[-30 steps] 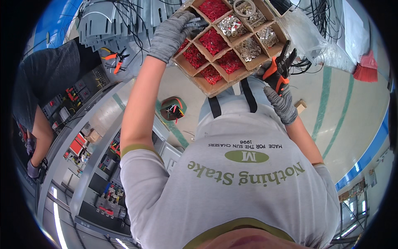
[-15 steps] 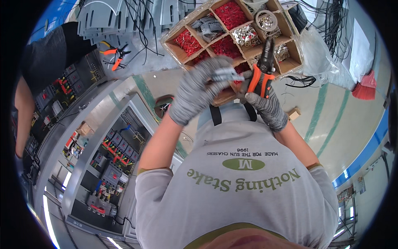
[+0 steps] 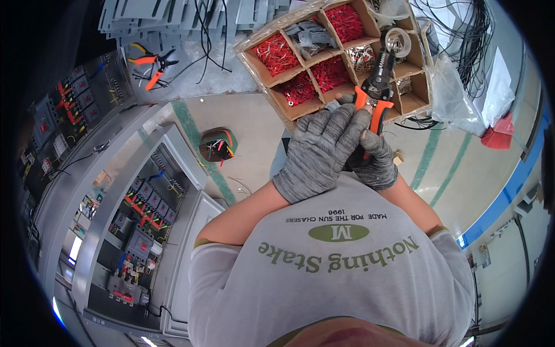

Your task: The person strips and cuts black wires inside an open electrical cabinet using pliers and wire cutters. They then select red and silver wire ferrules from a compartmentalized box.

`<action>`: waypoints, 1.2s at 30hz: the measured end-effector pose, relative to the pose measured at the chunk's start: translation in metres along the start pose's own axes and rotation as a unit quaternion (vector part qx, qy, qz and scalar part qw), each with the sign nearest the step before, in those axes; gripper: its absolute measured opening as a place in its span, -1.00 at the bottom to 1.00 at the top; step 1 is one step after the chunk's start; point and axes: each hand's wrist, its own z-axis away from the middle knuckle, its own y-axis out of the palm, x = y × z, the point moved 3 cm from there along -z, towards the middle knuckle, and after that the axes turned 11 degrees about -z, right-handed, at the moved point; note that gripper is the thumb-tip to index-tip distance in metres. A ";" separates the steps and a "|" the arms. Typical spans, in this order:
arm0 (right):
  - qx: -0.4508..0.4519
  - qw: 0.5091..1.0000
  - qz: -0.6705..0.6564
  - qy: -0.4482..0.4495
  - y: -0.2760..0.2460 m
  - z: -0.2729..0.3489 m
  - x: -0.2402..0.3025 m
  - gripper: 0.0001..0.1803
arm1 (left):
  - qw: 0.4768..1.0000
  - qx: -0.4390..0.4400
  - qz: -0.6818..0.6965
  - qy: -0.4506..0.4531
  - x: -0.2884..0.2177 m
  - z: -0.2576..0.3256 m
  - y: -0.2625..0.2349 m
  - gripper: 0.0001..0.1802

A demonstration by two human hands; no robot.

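My right hand (image 3: 378,162), in a grey knit glove, is closed around the orange-and-black handles of a pair of wire strippers (image 3: 378,87). The dark jaws point up and away over the divided box. My left hand (image 3: 324,147), gloved alike, lies against the right hand with its fingers curled. A small grey piece (image 3: 332,105) pokes out past its fingertips; the rest is hidden by the glove. Just beyond both hands, the cardboard box (image 3: 272,95) holds red terminals (image 3: 277,55), silver metal lugs (image 3: 362,56) and grey pieces (image 3: 312,36) in separate compartments.
Another orange-handled tool (image 3: 153,66) lies on the table at left, near slotted grey metal plates (image 3: 139,17). Black wires (image 3: 462,40) and clear plastic bags (image 3: 454,92) are at right. An electrical cabinet (image 3: 144,231) stands at left, and a tool bucket (image 3: 217,144) sits on the floor.
My left hand has come right and nearer, from holding a grey piece apart to pressing against my right hand. The view has shifted slightly, and the person at the left is no longer clearly seen.
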 end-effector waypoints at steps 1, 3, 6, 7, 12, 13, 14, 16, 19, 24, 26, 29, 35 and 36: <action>0.014 1.000 -0.004 -0.002 0.001 -0.002 0.000 -0.13 | 1.000 -0.015 -0.016 0.003 0.001 0.000 -0.001 -0.44; 0.038 0.998 -0.052 -0.001 0.011 -0.005 -0.004 -0.11 | 0.999 -0.046 0.010 -0.009 0.000 0.001 -0.004 -0.42; 0.056 0.998 -0.039 -0.003 0.019 -0.006 -0.003 -0.12 | 0.996 -0.087 0.001 -0.003 0.002 0.004 -0.003 -0.42; 0.052 0.998 -0.028 0.000 0.021 -0.005 -0.002 -0.14 | 0.995 -0.099 -0.010 0.004 0.002 0.004 -0.003 -0.42; 0.096 0.992 -0.065 -0.049 0.028 -0.007 0.003 -0.16 | 0.989 -0.109 -0.091 0.032 -0.008 -0.005 -0.016 -0.49; 0.102 0.991 -0.075 -0.043 0.027 -0.005 0.004 -0.16 | 0.987 -0.104 -0.120 0.037 -0.013 -0.004 -0.018 -0.49; 0.108 0.990 -0.086 -0.036 0.025 -0.003 0.005 -0.17 | 0.984 -0.126 -0.122 0.042 -0.017 -0.001 -0.020 -0.51; 0.126 0.987 -0.100 -0.008 0.024 0.005 0.006 -0.19 | 0.976 -0.170 -0.127 0.051 -0.026 0.002 -0.023 -0.54; 0.124 0.991 -0.032 -0.039 0.014 0.016 0.010 -0.24 | 0.977 -0.181 -0.024 0.107 -0.032 -0.006 -0.036 -0.57; 0.128 0.982 -0.136 -0.012 0.022 0.041 0.021 -0.31 | 0.953 -0.149 0.165 0.207 -0.036 -0.001 -0.049 -0.47; 0.164 0.975 -0.146 0.009 0.022 0.054 0.030 -0.31 | 0.965 -0.193 0.136 0.113 -0.026 -0.005 -0.065 -0.47; 0.177 0.975 -0.133 0.014 0.015 0.069 0.036 -0.31 | 0.990 -0.111 -0.063 0.063 0.011 -0.058 -0.077 -0.67; 0.161 0.980 -0.119 0.000 -0.002 0.094 0.040 -0.29 | 0.835 0.251 -0.483 0.083 0.086 -0.138 0.033 -0.74; 0.161 0.979 -0.121 -0.006 -0.005 0.096 0.041 -0.28 | 0.826 0.264 -0.494 0.071 0.098 -0.140 0.048 -0.76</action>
